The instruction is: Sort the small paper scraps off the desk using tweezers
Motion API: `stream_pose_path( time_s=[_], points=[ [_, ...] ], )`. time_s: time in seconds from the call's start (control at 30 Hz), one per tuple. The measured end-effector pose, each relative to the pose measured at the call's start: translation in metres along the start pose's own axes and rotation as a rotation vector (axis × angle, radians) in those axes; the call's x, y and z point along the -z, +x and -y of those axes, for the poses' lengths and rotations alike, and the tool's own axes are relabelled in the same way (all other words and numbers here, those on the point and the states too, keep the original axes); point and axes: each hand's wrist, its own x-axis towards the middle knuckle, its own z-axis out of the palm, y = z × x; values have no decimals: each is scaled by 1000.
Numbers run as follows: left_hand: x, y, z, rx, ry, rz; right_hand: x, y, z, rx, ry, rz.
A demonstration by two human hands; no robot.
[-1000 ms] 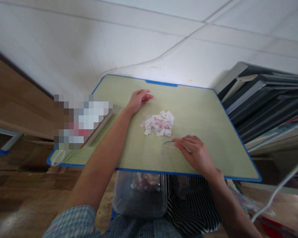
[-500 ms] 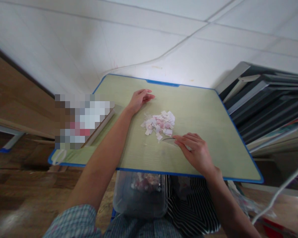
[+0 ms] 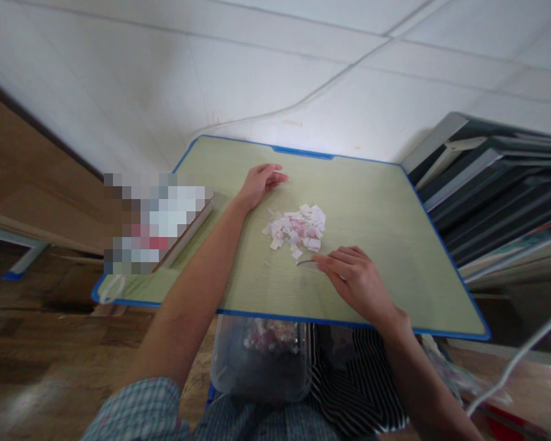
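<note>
A loose heap of small white and pinkish paper scraps (image 3: 298, 228) lies on the yellow-green tabletop (image 3: 371, 202). My right hand (image 3: 353, 272) is pinched around a thin, curved grey tool (image 3: 306, 261), its kind not clear. The tool's tip points left, just below the lowest scrap at the heap's near edge; whether they touch I cannot tell. Beyond the heap, at its upper left, my left hand (image 3: 262, 182) rests on the table. Its fingers are loosely bent and apart, with nothing seen in them.
At the table's left lies a partly blurred-out, flat box-like thing (image 3: 183, 242). Dark flat panels (image 3: 496, 177) lean along the right side. Under the near edge sits a clear plastic tub (image 3: 261, 373) with small bits inside. A white wall stands behind.
My right hand has shifted slightly left and a little nearer to me with the thin tool. My left hand stays in place, and the heap looks much the same.
</note>
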Motion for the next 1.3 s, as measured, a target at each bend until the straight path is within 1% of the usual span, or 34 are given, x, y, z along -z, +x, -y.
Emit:
stream_pose_path(
  time_s=[0.13, 0.23, 0.33, 0.5, 0.73, 0.83, 0.97, 1.1, 1.17, 1.3],
  points=[
    [0, 0, 0, -8, 10, 6, 13, -12, -7, 19, 2, 38],
    [0, -1, 0, -18, 34, 10, 27, -31, -17, 10, 64, 46],
    [0, -1, -1, -9, 54, 9, 44, -52, -27, 8, 127, 99],
    [1, -1, -1, -11, 81, -5, 66, -80, -33, -8, 156, 138],
    [0, -2, -2, -4, 84, -20, 79, -100, -33, -29, 229, 182],
    [1, -1, -1, -13, 93, -12, 82, -102, -33, -41, 247, 156],
    [2, 1, 1, -23, 116, -2, 77, -97, -27, -81, 231, 75],
    [1, -1, -1, -12, 109, -11, 54, -80, -12, -152, 212, -42],
    [0, -2, -2, -9, 100, -17, 38, -67, -6, -233, 174, -109],
    [-1, -3, -3, -4, 76, -26, 7, -36, 0, -427, 158, -148]
  ],
)
